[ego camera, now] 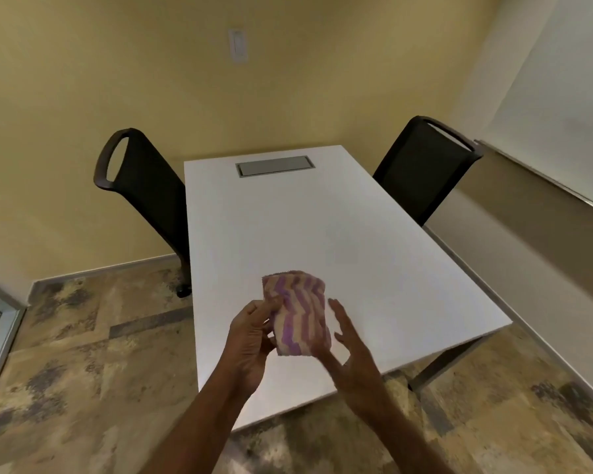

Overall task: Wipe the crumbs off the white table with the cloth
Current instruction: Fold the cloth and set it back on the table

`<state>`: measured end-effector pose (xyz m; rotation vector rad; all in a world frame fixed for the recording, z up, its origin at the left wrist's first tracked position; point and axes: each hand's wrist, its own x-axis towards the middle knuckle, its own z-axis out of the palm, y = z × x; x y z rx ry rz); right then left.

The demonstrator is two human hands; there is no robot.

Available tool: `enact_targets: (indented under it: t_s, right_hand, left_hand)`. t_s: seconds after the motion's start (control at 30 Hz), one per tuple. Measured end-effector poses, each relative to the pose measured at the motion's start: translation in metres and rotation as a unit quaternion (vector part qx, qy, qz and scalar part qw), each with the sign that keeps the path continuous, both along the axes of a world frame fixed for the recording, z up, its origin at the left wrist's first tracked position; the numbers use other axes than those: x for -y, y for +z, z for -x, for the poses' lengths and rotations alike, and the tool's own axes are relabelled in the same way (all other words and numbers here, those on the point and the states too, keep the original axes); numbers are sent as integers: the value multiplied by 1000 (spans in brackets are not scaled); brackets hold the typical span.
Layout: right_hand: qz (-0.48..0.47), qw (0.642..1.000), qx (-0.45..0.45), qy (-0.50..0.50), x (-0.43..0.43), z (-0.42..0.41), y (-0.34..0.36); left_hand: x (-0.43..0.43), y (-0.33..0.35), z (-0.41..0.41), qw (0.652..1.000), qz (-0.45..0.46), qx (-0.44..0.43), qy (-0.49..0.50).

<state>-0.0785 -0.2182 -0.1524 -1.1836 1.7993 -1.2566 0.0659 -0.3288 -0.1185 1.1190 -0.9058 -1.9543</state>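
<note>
A folded cloth [297, 311] with purple and cream zigzag stripes is held up above the near part of the white table [322, 227]. My left hand [250, 340] grips its left edge between thumb and fingers. My right hand [348, 350] touches the cloth's lower right corner, fingers spread and blurred; whether it grips the cloth I cannot tell. No crumbs stand out on the tabletop at this distance.
A grey metal hatch [274, 165] is set into the table's far end. One black chair [141, 186] stands at the left side, another black chair [421, 165] at the right. Yellow walls close the room behind; mottled carpet lies around the table.
</note>
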Motion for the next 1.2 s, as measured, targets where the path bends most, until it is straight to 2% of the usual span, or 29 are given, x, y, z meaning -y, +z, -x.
enact_targets:
  t_s: [0.07,0.13,0.2,0.33,0.47,0.63,0.8,1.2]
  right_hand:
    - [-16,993,78,-92,17,19,7]
    - [-51,964,216,-144,33,43,10]
    - [-91,934,330,-103,45,67,12]
    - [-140,912,387,-5,71,115,21]
    - [-122,932,339,22,101,161,33]
    - [-68,957,282,-15,147,204,35]
    - [-33,969,240,-43,200,221,25]
    - [22,967,220,-123,354,248,0]
  left_hand:
    - [15,3,7,1000,-5,-20,-11]
    - [29,5,17,999,-6,-35,-34]
    - [41,7,31,998,-6,-48,-48]
    - [61,10,67,998,-11,-41,-41]
    - [78,10,104,1000,-1,8,-10]
    - [109,7,136,997,5,61,55]
    - [154,4,160,989,21,124,75]
    - [314,-15,190,987,15,136,-88]
